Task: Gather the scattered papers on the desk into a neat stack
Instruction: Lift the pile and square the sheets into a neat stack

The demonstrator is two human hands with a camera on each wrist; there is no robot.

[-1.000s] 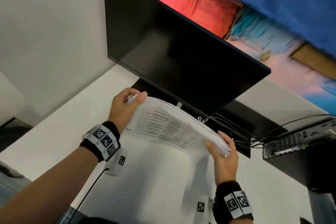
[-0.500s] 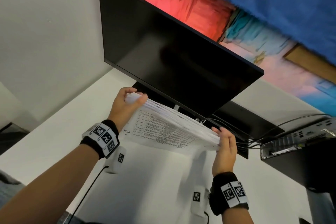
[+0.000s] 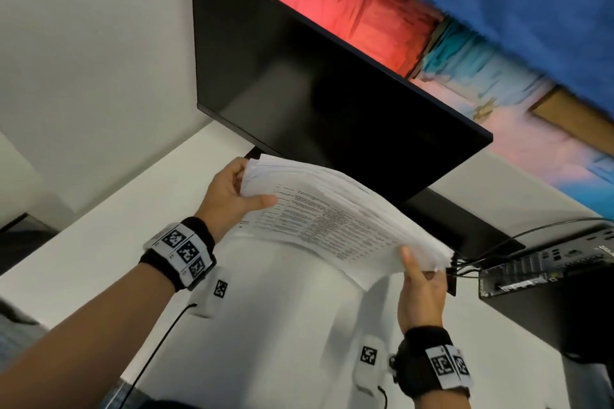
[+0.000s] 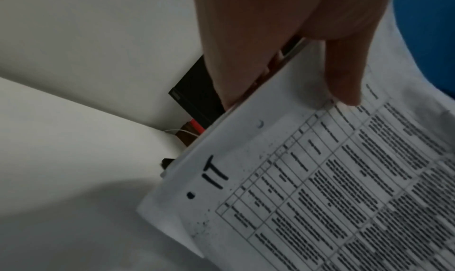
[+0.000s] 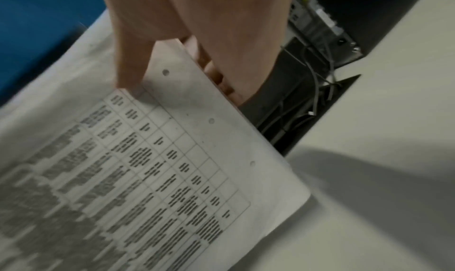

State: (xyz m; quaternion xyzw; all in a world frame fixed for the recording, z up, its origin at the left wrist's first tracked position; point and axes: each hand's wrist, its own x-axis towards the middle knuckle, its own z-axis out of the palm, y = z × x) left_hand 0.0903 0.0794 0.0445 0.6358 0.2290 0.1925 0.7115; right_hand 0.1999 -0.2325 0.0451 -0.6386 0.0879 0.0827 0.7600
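Table [image 3: 99, 242]: white, carrying a dark monitor [image 3: 315, 103] at the far side. Papers [image 3: 332, 219]: one printed stack, held above the table in front of the monitor. Left hand [image 3: 226, 196]: pinches the stack's left edge. Right hand [image 3: 422, 289]: pinches its right edge, thumb on top.

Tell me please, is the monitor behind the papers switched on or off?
It looks off: the monitor screen is uniformly black in the head view, showing no image or glow behind the papers.
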